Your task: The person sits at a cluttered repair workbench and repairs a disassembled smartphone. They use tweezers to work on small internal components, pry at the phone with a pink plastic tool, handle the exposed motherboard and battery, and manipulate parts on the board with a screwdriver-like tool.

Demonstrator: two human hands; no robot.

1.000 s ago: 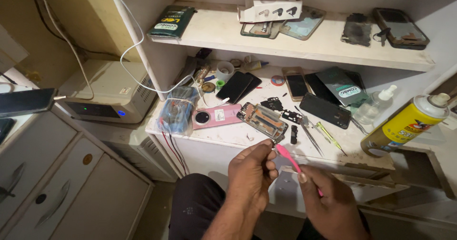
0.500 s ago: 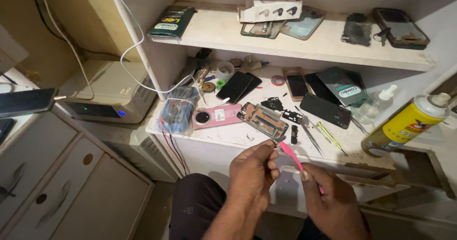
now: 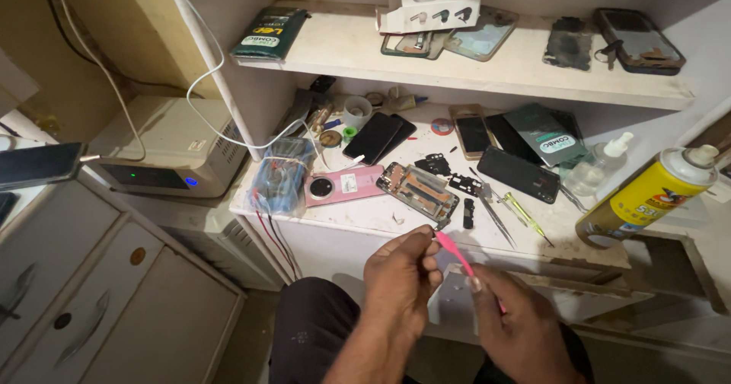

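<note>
Both hands are raised in front of the white workbench (image 3: 381, 216), just below its front edge. My right hand (image 3: 518, 323) grips a slim pink tool (image 3: 455, 253) that slants up to the left. My left hand (image 3: 400, 281) pinches the tool's upper tip between thumb and fingers. On the bench just beyond lie an opened phone frame (image 3: 419, 190) with its insides showing and a pink phone back cover (image 3: 343, 186). Small black parts (image 3: 457, 182), tweezers (image 3: 493, 215) and a yellow-handled screwdriver (image 3: 525, 216) lie beside them.
A yellow spray can (image 3: 647, 194) and clear bottle (image 3: 598, 167) stand at right. Dark phones (image 3: 518, 172) lie on the bench; more phones and a white box (image 3: 430, 5) fill the upper shelf. A bundled blue device (image 3: 280, 177), white cable and grey box (image 3: 167, 152) sit left, above drawers.
Both hands stay in almost the same place with the pink tool between them; my left fingers have shifted slightly at its tip.
</note>
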